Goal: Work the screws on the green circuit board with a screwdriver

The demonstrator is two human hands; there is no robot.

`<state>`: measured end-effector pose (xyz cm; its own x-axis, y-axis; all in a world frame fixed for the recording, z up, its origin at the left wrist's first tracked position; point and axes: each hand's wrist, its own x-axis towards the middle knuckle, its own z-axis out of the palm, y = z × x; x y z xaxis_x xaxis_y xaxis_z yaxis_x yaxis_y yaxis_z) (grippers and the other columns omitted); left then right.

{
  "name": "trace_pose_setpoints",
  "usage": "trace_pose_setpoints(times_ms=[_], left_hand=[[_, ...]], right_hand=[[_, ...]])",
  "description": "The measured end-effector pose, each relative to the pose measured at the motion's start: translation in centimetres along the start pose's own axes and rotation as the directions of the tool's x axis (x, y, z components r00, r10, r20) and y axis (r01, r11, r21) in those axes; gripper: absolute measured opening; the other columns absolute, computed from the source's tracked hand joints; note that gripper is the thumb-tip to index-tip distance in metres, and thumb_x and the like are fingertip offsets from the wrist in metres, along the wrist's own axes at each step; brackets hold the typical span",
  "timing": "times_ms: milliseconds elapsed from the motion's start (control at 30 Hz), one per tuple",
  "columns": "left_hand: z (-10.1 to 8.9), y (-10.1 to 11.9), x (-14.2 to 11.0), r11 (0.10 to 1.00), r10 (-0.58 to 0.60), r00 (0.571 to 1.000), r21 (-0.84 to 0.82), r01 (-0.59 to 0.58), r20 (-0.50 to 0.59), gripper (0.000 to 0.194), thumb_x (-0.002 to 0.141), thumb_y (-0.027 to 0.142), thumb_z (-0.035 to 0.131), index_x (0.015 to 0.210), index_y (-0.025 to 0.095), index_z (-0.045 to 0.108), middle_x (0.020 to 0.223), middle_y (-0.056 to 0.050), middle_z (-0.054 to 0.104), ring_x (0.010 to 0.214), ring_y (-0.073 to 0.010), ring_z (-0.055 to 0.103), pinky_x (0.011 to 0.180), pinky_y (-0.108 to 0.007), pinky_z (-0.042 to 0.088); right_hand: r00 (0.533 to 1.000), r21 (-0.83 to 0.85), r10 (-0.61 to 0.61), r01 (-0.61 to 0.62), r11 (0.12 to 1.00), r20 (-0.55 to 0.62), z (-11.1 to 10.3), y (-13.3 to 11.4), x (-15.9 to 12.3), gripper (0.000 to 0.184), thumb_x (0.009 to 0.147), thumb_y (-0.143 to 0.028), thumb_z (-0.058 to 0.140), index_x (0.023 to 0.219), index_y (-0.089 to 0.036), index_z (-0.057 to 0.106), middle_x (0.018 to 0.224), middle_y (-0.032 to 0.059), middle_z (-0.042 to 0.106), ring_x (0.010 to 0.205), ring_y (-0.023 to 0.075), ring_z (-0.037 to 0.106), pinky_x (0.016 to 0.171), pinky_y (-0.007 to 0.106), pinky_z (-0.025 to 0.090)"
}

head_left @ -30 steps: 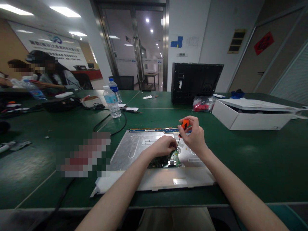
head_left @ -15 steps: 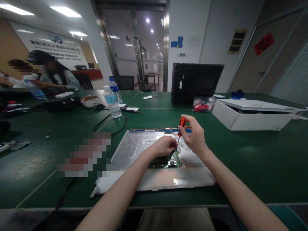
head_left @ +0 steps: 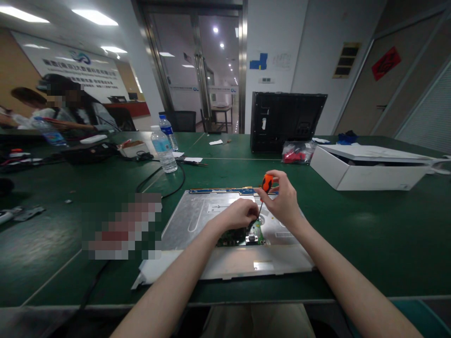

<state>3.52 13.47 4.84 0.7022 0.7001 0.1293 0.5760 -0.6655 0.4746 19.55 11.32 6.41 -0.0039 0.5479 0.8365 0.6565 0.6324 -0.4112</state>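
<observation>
My right hand point(head_left: 282, 199) is closed around the orange and black handle of a screwdriver point(head_left: 267, 183), which stands almost upright. Its thin shaft runs down to the edge of a green circuit board point(head_left: 259, 230). Beside the tip, my left hand point(head_left: 242, 213) is closed in a pinch; what its fingers hold, if anything, is hidden. The board sits in the middle of a large silvery metal panel point(head_left: 239, 263) lying flat on the table. A narrow blue circuit strip point(head_left: 218, 191) runs along the panel's far edge. My left forearm covers part of the panel and board.
On the green table point(head_left: 366, 244) stand two water bottles point(head_left: 164, 148), a black monitor point(head_left: 287, 122) and a white box point(head_left: 369, 173). A bag with red contents point(head_left: 298, 152) lies by the monitor. A black cable point(head_left: 183, 180) curls behind the panel. Two people sit far left.
My right thumb and fingers have shifted on the handle, and the screwdriver's handle has turned, showing more orange. My left hand and the panel stay in place.
</observation>
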Motion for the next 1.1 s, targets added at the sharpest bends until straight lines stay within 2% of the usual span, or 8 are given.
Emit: trace_pose_setpoints(times_ms=[200,333,500,600,767,900,967,1100], left_hand=[[0.01,-0.01,0.03,1.0,0.006,1.0,0.005,-0.006,0.001,0.018,0.07,0.003,0.055,0.074,0.014,0.069,0.067,-0.002,0.066,0.062,-0.0132,0.057,0.059,-0.021,0.04],[0.09,-0.09,0.1,1.0,0.005,1.0,0.01,-0.005,0.001,0.018,0.07,0.004,0.055,0.074,0.014,0.069,0.068,-0.002,0.066,0.063,-0.0134,0.057,0.06,-0.021,0.041],[0.12,-0.16,0.09,1.0,0.004,1.0,0.013,-0.004,0.0,0.019,0.07,0.005,0.055,0.075,0.014,0.07,0.068,-0.002,0.067,0.063,-0.0136,0.057,0.06,-0.021,0.041],[0.11,-0.16,0.09,1.0,0.005,1.0,0.013,-0.005,-0.003,0.019,0.07,0.005,0.055,0.075,0.014,0.07,0.068,-0.002,0.067,0.063,-0.0136,0.056,0.06,-0.022,0.041],[0.12,-0.2,0.11,1.0,0.012,1.0,0.011,-0.012,-0.004,0.018,0.07,0.004,0.056,0.073,0.014,0.07,0.067,-0.001,0.065,0.061,-0.0129,0.055,0.058,-0.021,0.039],[0.13,-0.25,0.1,1.0,0.015,1.0,0.007,-0.015,-0.005,0.017,0.07,0.004,0.056,0.073,0.014,0.07,0.067,-0.001,0.065,0.061,-0.0128,0.055,0.058,-0.021,0.039],[0.14,-0.29,0.11,1.0,0.017,1.0,0.006,-0.017,-0.007,0.017,0.07,0.004,0.056,0.075,0.014,0.07,0.068,-0.001,0.066,0.062,-0.0131,0.056,0.059,-0.021,0.04],[0.15,-0.35,0.13,1.0,0.015,1.0,0.008,-0.015,-0.008,0.017,0.07,0.004,0.056,0.075,0.014,0.07,0.069,-0.002,0.066,0.062,-0.0136,0.057,0.06,-0.022,0.04]], right_hand=[[0.998,-0.019,-0.019,0.02,1.0,0.054,-0.21,0.09,0.28,0.033,0.084,-0.027,0.058,0.116,-0.023,0.052,0.094,0.005,0.06,0.071,0.0161,0.059,0.058,0.028,0.051],[0.997,0.001,0.042,-0.042,0.999,0.067,-0.22,-0.05,0.09,0.037,0.083,-0.024,0.054,0.12,-0.023,0.047,0.09,0.0038,0.064,0.068,0.0161,0.062,0.058,0.028,0.051],[0.994,0.048,0.099,-0.102,0.994,0.046,-0.17,-0.16,0.02,0.033,0.084,-0.032,0.059,0.111,-0.024,0.043,0.082,0.0004,0.067,0.062,0.0163,0.063,0.056,0.028,0.05],[0.995,0.063,0.083,-0.086,0.994,0.052,-0.22,-0.22,0.15,0.03,0.085,-0.032,0.058,0.111,-0.024,0.044,0.088,0.0023,0.067,0.068,0.0174,0.064,0.058,0.03,0.052],[1.0,0.004,-0.002,0.002,1.0,0.005,-0.45,-0.26,0.4,0.027,0.086,-0.028,0.056,0.113,-0.023,0.054,0.11,0.0107,0.058,0.094,0.0226,0.062,0.068,0.034,0.055],[0.999,-0.002,-0.036,0.036,0.999,0.039,-0.54,-0.27,0.44,0.034,0.088,-0.019,0.046,0.121,-0.024,0.052,0.116,0.0108,0.058,0.1,0.0227,0.061,0.075,0.036,0.055],[0.999,0.004,-0.039,0.039,0.999,0.036,-0.5,-0.27,0.39,0.031,0.088,-0.02,0.047,0.119,-0.023,0.052,0.112,0.0101,0.061,0.095,0.0216,0.062,0.073,0.035,0.055],[0.999,0.019,0.044,-0.044,0.999,0.023,-0.32,-0.34,0.18,0.027,0.084,-0.03,0.058,0.108,-0.022,0.049,0.097,0.0063,0.066,0.072,0.0173,0.064,0.063,0.031,0.053]])
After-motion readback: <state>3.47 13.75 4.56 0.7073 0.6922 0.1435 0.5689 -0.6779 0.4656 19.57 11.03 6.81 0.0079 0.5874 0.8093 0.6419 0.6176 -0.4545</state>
